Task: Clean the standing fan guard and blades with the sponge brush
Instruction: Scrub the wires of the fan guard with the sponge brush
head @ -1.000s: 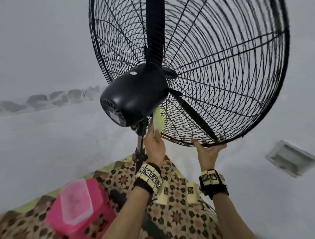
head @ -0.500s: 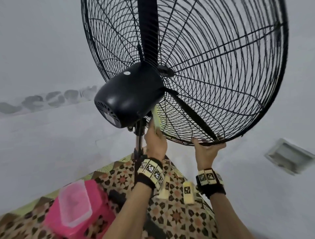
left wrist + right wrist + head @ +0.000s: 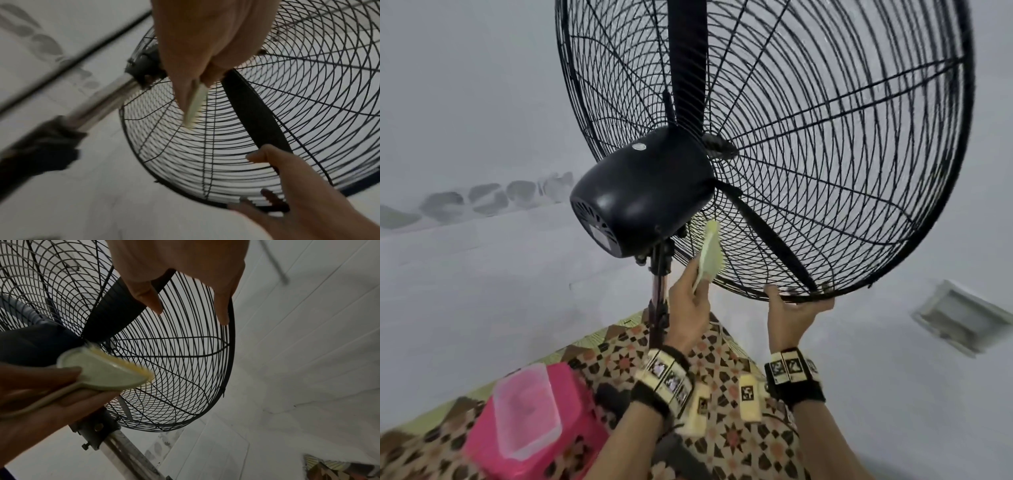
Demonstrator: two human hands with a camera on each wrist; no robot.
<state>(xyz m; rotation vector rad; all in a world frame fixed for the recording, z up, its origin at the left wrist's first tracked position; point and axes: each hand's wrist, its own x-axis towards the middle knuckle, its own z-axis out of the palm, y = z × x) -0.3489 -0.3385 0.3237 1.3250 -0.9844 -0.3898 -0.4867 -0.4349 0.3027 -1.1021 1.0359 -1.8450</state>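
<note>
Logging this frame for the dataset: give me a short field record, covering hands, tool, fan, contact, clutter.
left hand: grips the handle of the sponge brush, pale green, head raised
right hand: holds the bottom rim of the fan guard, thumb and fingers around the edge
brush contact: head lies at the lower rear guard wires, just below the motor housing; actual touch unclear
blades: black, inside the guard
pole: metal, under the housing
below: pink box on a patterned cloth

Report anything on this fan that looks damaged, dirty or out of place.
One thing stands out: a reddish-brown, rust-like patch on the guard rim at the bottom, beside the right hand gripping it. The left hand holds the brush at the guard below the motor housing.
</note>
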